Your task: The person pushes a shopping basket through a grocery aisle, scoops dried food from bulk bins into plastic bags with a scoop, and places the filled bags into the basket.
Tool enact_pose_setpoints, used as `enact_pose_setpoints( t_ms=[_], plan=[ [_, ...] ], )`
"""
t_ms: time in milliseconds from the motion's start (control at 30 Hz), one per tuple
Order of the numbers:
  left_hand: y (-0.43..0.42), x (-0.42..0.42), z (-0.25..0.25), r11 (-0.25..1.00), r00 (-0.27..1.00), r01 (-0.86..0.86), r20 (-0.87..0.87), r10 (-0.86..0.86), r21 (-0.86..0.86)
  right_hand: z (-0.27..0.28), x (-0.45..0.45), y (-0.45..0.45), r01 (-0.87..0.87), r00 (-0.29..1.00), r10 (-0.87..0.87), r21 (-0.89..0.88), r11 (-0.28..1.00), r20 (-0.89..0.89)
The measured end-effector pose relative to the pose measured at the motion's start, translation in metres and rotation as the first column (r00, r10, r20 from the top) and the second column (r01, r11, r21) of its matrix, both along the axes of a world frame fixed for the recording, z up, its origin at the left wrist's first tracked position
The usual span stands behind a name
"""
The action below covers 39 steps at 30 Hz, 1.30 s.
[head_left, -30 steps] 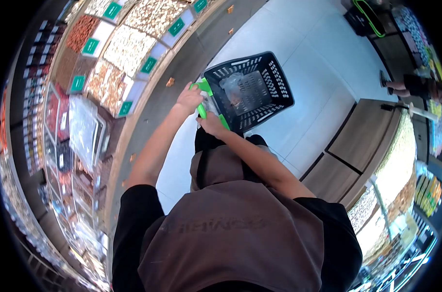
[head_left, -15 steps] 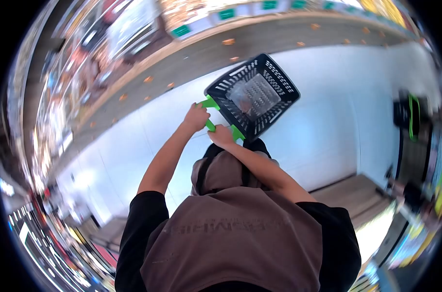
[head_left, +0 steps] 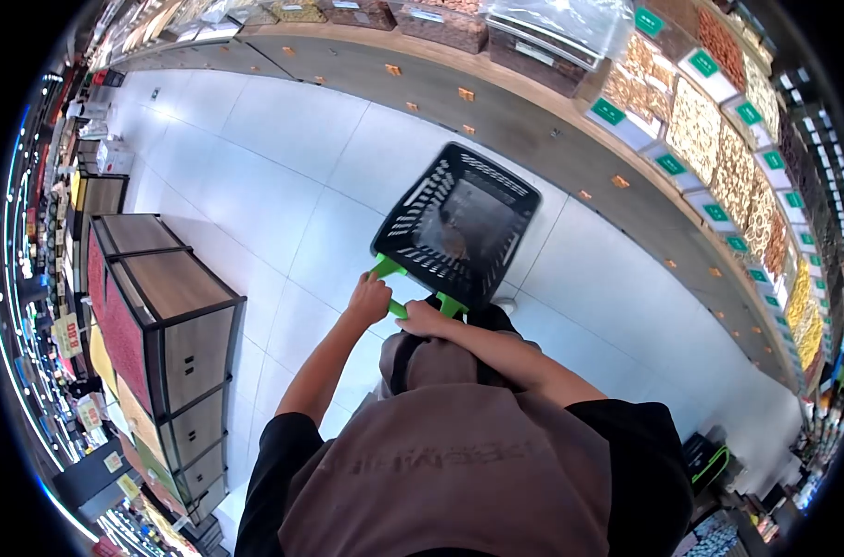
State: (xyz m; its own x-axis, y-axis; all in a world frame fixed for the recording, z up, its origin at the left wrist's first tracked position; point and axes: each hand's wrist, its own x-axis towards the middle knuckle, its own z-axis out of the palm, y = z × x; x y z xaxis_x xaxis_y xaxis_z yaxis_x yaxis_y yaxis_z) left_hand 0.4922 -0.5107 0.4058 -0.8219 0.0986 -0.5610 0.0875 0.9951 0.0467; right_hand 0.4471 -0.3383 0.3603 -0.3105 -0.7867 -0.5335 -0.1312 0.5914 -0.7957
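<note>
Both my hands are wrapped round the green handle of a black shopping basket (head_left: 413, 232), which is ahead of me over the pale floor. My left hand (head_left: 371, 297) grips the handle's left part. My right hand (head_left: 423, 318) is closed on it a little further right, close to my body. Slotted walls surround the basket's inside. At its bottom lies a clear plastic package (head_left: 473, 218) with something brown in it, too small to make out.
A long counter (head_left: 524, 121) with bins of dried goods (head_left: 691, 125) and green labels curves along the far and right sides. On the left stands a wood-panelled display unit (head_left: 194, 343) with black framing. Another basket with a green handle (head_left: 710, 467) is at lower right.
My view has turned left; the counter bins have swung right and the display unit now shows on the left. Both hands keep hold of the basket, which appears lower and slightly left.
</note>
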Motion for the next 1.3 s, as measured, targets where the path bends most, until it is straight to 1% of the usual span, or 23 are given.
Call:
enact_pose_setpoints(
  t_ms=[33,100,133,167,200,267,333,400,433,467,533,600,667,700,800,833,900,933,1067,1133,1200,1267,1300],
  plan=[
    [-0.005,0.003,-0.004,1.0,1.0,-0.009,-0.009,0.009,0.017,0.001,-0.007,-0.005,-0.009,1.0,0.009,0.017,1.0,-0.009],
    [-0.014,-0.008,-0.01,0.981,0.998,-0.066,0.013,0.065,0.181,0.008,-0.038,-0.015,-0.171,0.978,0.185,0.131,0.977,-0.101],
    [-0.021,-0.031,-0.019,0.978,0.998,-0.049,-0.018,0.053,0.204,0.008,-0.066,-0.018,-0.155,0.976,0.176,0.157,0.975,-0.128],
    [-0.024,-0.036,-0.019,0.96,0.997,-0.064,-0.017,0.071,0.272,0.014,-0.077,-0.02,-0.162,0.946,0.2,0.165,0.973,-0.254],
    [-0.025,-0.047,-0.02,0.938,0.996,-0.08,-0.012,0.089,0.337,0.018,-0.095,-0.021,-0.169,0.9,0.224,0.172,0.97,-0.373],
    [-0.02,-0.075,-0.023,0.911,0.982,-0.185,0.038,0.184,0.368,0.038,-0.135,-0.025,-0.199,0.85,0.296,0.255,0.946,-0.435],
    [-0.015,-0.1,-0.016,0.865,0.95,-0.274,-0.025,0.313,0.42,0.045,-0.169,-0.032,-0.224,0.742,0.359,0.294,0.929,-0.566],
    [-0.017,-0.133,-0.018,0.828,0.92,-0.343,-0.022,0.392,0.443,0.045,-0.208,-0.046,-0.251,0.637,0.403,0.317,0.914,-0.657],
    [-0.02,-0.148,-0.023,0.773,0.881,-0.412,-0.006,0.473,0.482,0.048,-0.226,-0.057,-0.265,0.64,0.414,0.32,0.91,-0.647],
    [-0.026,-0.157,-0.026,0.767,0.874,-0.425,0.0,0.485,0.48,0.052,-0.243,-0.07,-0.309,0.609,0.472,0.357,0.881,-0.638],
    [-0.041,-0.175,-0.014,0.69,0.81,-0.532,0.058,0.583,0.491,0.061,-0.266,-0.098,-0.367,0.572,0.531,0.385,0.847,-0.625],
    [-0.056,-0.198,-0.015,0.675,0.798,-0.551,0.074,0.598,0.491,0.064,-0.296,-0.121,-0.418,0.538,0.594,0.423,0.804,-0.598],
    [-0.077,-0.215,-0.024,0.651,0.756,-0.573,0.016,0.654,0.498,0.063,-0.32,-0.149,-0.443,0.524,0.601,0.409,0.798,-0.604],
    [-0.09,-0.221,-0.02,0.631,0.733,-0.6,0.021,0.68,0.492,0.061,-0.328,-0.164,-0.472,0.507,0.579,0.357,0.806,-0.638],
    [-0.129,-0.247,-0.025,0.655,0.719,-0.641,0.014,0.695,0.399,0.056,-0.365,-0.205,-0.548,0.473,0.566,0.277,0.789,-0.675],
    [-0.143,-0.255,-0.026,0.641,0.703,-0.655,0.014,0.711,0.4,0.057,-0.373,-0.221,-0.562,0.469,0.565,0.264,0.784,-0.679],
    [-0.168,-0.268,-0.023,0.627,0.658,-0.71,-0.017,0.753,0.321,0.059,-0.388,-0.256,-0.595,0.471,0.553,0.216,0.774,-0.687],
    [-0.176,-0.275,-0.022,0.595,0.611,-0.75,-0.038,0.79,0.289,0.059,-0.396,-0.269,-0.622,0.455,0.569,0.213,0.753,-0.685],
    [-0.223,-0.298,-0.023,0.539,0.541,-0.806,-0.065,0.839,0.244,0.049,-0.418,-0.325,-0.677,0.405,0.598,0.213,0.705,-0.691],
    [-0.251,-0.304,-0.023,0.492,0.497,-0.843,-0.035,0.867,0.216,0.051,-0.425,-0.357,-0.685,0.419,0.602,0.198,0.701,-0.68],
    [-0.268,-0.309,-0.026,0.482,0.486,-0.853,-0.031,0.874,0.2,0.049,-0.431,-0.375,-0.707,0.39,0.626,0.215,0.673,-0.675],
    [-0.286,-0.313,-0.029,0.508,0.508,-0.834,-0.061,0.859,0.213,0.046,-0.438,-0.396,-0.715,0.368,0.617,0.213,0.666,-0.695],
    [-0.293,-0.321,-0.024,0.497,0.499,-0.836,-0.056,0.865,0.233,0.049,-0.446,-0.402,-0.711,0.396,0.6,0.182,0.68,-0.695]
  ],
)
